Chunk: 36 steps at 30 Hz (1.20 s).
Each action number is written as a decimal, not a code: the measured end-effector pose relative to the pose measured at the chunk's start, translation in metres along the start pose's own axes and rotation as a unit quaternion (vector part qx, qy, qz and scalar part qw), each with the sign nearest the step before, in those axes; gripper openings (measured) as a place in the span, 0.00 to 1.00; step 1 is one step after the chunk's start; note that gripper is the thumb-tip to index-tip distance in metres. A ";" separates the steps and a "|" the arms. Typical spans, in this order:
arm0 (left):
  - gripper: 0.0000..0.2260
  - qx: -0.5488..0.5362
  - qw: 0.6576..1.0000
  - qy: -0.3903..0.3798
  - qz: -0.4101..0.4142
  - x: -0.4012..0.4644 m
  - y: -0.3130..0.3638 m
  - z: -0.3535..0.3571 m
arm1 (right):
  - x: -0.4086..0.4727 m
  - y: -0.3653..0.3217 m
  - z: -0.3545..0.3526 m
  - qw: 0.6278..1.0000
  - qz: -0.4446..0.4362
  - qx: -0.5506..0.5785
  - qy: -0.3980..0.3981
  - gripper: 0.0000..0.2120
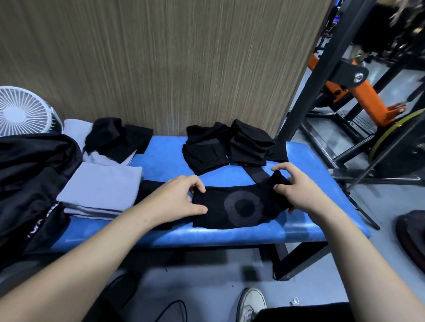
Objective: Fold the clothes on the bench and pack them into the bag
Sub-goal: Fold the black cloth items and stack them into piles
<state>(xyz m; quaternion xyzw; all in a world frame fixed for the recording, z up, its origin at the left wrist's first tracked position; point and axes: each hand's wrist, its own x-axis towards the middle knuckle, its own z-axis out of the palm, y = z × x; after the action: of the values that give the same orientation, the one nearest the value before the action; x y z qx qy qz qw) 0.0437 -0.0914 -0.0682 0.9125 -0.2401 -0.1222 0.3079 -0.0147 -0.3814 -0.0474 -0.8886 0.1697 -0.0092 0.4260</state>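
Looking down at a blue bench [305, 160] standing against a wood-grain wall [163, 54]. Lying across the bench's near middle, a black garment [230, 218] with a grey ring printed on it, partly flat, its right end lifted and bunched. Pinching the garment's left edge between thumb and curled fingers, the left hand [180, 198]. Gripping the raised right end with thumb underneath and fingers curled over the fabric, the right hand [296, 190]. Stretching back from under that hand toward the rear of the bench, a dark strap-like part of the garment. Sitting at the back of the bench, two stacks of folded black clothes [232, 147], touching one another. Resting just left of the garment, a folded pale pile [101, 192], with more white and black cloth [116, 141] heaped behind it. Slumping over the bench's left end, a black bag [20, 182] with white lettering, lying well apart from the garment being handled. Standing behind the bag, a white fan [14, 111]. Filling the right side, black and orange gym frames [357, 94] and weight plates on a grey floor. Showing at the bottom edge, a white shoe [250, 308]
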 end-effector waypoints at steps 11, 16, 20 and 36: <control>0.15 -0.065 0.997 0.005 -0.042 0.010 -0.003 0.019 | -0.013 -0.023 0.030 0.994 -0.093 0.054 -0.029 0.14; 0.16 -0.097 0.994 -0.004 -0.047 0.012 -0.007 0.018 | -0.012 -0.036 0.067 0.990 -0.111 0.061 -0.070 0.15; 0.19 -0.088 0.995 -0.008 -0.044 0.010 -0.006 0.017 | -0.013 -0.047 0.090 0.986 -0.119 0.043 -0.105 0.17; 0.17 0.008 0.999 0.038 0.012 0.000 0.007 0.018 | -0.011 -0.040 0.061 0.965 -0.211 -0.124 -0.096 0.12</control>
<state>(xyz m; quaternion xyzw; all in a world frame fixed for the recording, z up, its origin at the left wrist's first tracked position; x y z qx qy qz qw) 0.0345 -0.1052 -0.0781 0.9158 -0.2403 -0.0821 0.3111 -0.0039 -0.3086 -0.0549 -0.9468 -0.0634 0.0080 0.3153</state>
